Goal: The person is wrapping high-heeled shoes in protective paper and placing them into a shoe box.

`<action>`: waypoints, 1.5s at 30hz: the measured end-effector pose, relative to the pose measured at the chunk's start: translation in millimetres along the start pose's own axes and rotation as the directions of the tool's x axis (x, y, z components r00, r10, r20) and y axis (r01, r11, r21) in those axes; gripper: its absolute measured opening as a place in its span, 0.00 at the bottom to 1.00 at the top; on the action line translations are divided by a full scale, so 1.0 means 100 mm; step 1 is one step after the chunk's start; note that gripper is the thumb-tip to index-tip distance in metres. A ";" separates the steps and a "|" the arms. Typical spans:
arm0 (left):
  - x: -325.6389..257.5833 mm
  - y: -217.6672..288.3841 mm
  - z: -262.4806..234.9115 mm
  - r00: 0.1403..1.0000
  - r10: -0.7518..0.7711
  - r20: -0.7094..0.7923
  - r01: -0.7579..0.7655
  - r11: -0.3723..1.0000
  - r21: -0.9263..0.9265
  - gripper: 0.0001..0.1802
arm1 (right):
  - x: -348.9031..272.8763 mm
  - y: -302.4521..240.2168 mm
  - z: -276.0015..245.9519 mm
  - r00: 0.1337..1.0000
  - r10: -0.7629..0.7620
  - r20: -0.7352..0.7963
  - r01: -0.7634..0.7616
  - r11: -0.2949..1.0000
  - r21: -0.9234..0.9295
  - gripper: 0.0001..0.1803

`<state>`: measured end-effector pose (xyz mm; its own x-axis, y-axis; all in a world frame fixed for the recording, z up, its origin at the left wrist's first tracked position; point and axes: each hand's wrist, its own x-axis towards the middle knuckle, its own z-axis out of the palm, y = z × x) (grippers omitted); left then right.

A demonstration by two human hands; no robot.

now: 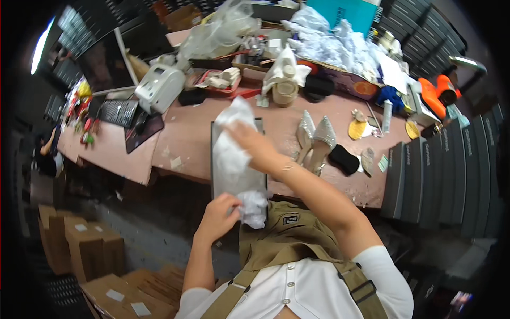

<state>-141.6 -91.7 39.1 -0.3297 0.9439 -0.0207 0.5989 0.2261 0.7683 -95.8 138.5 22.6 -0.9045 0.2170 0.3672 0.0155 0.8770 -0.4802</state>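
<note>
An open, dark grey shoebox-like box [213,175] lies lengthwise at the table's front edge before me. White tissue paper [234,154] spreads over its upper part, smeared by motion. My right hand [255,149] reaches across from the right, its fingers closed on this paper. At the box's near end sits a crumpled wad of pale tissue paper [254,208]. My left hand [219,215] is curled at the wad's left side, thumb and fingers pinching its edge. To the right of the box stand two glittery, pointed high-heeled shoes [322,135], with a black oval pad [343,159] beside them.
Dark grey boxes [425,175] stand in a row at the right. A label printer [161,85], keyboard [118,112] and mouse [141,122] are at the left. Tape rolls [285,91] and a heap of crumpled paper [340,45] lie behind. Cardboard cartons [87,244] stand lower left.
</note>
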 end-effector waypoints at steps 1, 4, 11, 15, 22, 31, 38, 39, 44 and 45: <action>-0.05 0.13 -0.03 0.998 0.031 -0.059 -0.035 0.997 -0.070 0.11 | 0.05 0.05 0.27 0.941 0.025 0.337 0.038 0.983 -0.177 0.39; -0.18 0.18 -0.13 0.914 0.124 -0.386 -0.180 0.977 -0.113 0.10 | -0.11 0.03 0.71 0.863 -0.083 0.498 0.295 0.883 -0.364 0.36; 0.18 0.08 0.14 0.907 -0.246 -0.342 -0.161 0.548 -0.821 0.08 | -0.60 -0.29 -0.83 0.901 0.319 0.295 -0.435 0.673 0.598 0.27; 0.40 0.40 0.52 0.885 -0.104 -0.453 -0.312 0.589 -0.745 0.10 | -1.30 -0.49 -0.69 0.928 0.351 0.127 -0.323 0.583 0.746 0.20; 0.52 0.63 0.52 0.842 0.104 -0.529 -0.361 0.838 -0.410 0.24 | -1.97 -0.38 -1.12 0.740 0.671 0.058 -0.564 0.571 0.597 0.11; 0.83 0.81 0.98 0.979 -0.115 -0.168 -0.075 0.564 -0.822 0.13 | -2.04 -0.49 -1.12 0.822 0.566 0.060 -0.525 0.713 0.464 0.15; 1.17 0.31 0.27 0.953 -0.245 -0.178 -0.195 -0.047 -0.980 0.19 | -2.60 -0.20 -1.13 0.740 0.643 0.198 -0.595 0.489 0.638 0.12; 1.21 0.32 0.26 0.939 -0.283 -0.194 -0.209 -0.026 -0.978 0.20 | -2.56 -0.22 -1.15 0.739 0.653 0.165 -0.573 0.481 0.663 0.12; 1.05 0.55 0.68 0.877 -0.475 -0.075 -0.082 0.006 -0.997 0.32 | -2.19 -0.36 -1.26 0.827 0.550 -0.118 -0.441 0.764 0.471 0.16; 0.89 0.61 0.83 0.947 -0.318 0.036 0.022 -0.050 -0.999 0.31 | -2.12 -0.38 -1.23 0.846 0.522 -0.109 -0.414 0.772 0.482 0.17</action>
<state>-73.9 26.3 31.1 -0.4764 0.8308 -0.2876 -0.7657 -0.2314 0.6001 148.1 111.5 60.8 -0.7108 0.6879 0.1469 0.1810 0.3807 -0.9068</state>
